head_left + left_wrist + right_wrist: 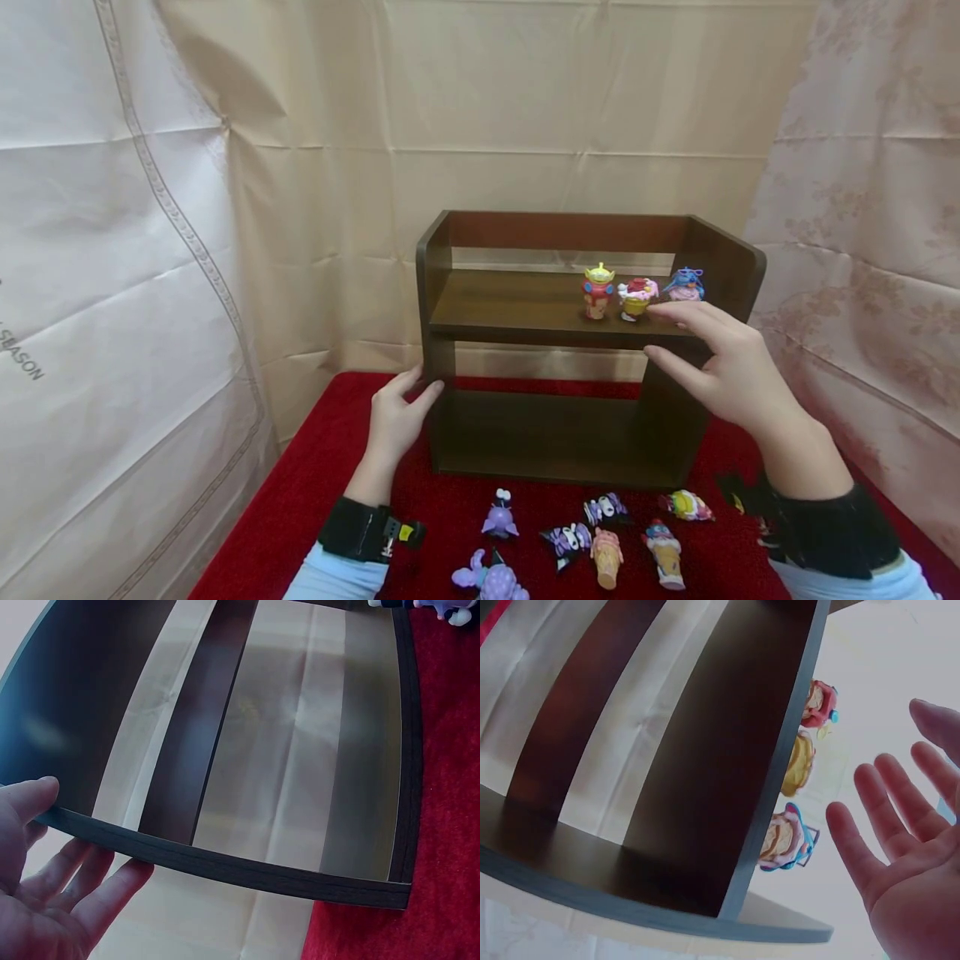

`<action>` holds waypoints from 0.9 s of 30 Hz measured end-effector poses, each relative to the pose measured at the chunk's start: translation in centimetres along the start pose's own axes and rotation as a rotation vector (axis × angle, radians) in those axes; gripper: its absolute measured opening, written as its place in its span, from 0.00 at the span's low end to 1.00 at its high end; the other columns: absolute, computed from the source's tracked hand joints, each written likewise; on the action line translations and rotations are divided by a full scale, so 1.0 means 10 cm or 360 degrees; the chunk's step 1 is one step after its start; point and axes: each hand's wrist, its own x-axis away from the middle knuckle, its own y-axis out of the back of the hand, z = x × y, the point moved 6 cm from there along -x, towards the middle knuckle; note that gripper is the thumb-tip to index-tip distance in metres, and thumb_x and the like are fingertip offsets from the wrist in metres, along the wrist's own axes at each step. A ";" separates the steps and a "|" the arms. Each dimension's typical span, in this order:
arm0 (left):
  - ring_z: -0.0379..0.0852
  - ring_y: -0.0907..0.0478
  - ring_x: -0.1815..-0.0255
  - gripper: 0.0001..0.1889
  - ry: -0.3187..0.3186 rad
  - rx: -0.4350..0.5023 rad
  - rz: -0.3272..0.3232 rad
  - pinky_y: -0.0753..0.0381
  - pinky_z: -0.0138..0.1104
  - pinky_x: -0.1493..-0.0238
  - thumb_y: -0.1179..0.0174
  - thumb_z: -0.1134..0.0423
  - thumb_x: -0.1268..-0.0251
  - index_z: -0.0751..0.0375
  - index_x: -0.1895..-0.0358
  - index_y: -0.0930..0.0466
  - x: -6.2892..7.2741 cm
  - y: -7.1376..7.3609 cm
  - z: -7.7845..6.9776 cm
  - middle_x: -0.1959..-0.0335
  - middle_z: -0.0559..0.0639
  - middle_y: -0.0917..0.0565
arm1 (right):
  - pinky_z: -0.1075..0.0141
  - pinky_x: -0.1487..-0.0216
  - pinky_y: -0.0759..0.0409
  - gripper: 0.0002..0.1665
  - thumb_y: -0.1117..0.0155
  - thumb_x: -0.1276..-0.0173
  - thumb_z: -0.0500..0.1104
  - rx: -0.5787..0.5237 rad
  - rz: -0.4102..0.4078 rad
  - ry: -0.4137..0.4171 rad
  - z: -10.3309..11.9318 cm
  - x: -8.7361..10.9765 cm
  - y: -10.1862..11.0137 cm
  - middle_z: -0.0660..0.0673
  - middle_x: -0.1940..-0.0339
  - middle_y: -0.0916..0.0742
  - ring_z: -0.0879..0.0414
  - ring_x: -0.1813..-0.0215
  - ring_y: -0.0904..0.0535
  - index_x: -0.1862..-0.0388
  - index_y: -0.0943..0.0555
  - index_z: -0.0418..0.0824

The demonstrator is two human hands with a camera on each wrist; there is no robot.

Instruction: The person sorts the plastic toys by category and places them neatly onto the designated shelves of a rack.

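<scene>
My left hand (396,417) holds the side edge of a dark brown two-tier shelf (555,337); the thumb lies across the panel from the fingers in the left wrist view. On the upper tier stand three small figurines toward the right: a green-headed one with a red body (597,293), a pink-and-white one on a yellow base (637,297), and a blue-and-pink one (686,284). My right hand (723,367) hovers before the last two with fingers extended and thumb apart, holding nothing. In the right wrist view, a gap separates its fingertips from the blue-and-pink figurine.
On the red cloth (300,500) before the shelf lie several more figurines: purple ones (499,517), a peach cone-shaped one (607,558), a cone-shaped one with a blue-and-red top (664,557) and a yellow-and-pink one (687,505). Beige curtains (525,100) hang behind.
</scene>
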 end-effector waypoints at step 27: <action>0.53 0.19 0.40 0.23 -0.0037 0.0013 -0.0015 0.19 0.52 0.43 0.32 0.63 0.31 0.60 0.34 0.20 0.00 0.00 -0.03 0.39 0.57 0.17 | 0.85 0.56 0.26 0.25 0.20 0.43 0.36 0.0001 0.0262 -0.0516 -0.26 0.87 -0.01 0.45 0.54 0.10 0.73 0.57 0.19 0.46 0.15 0.43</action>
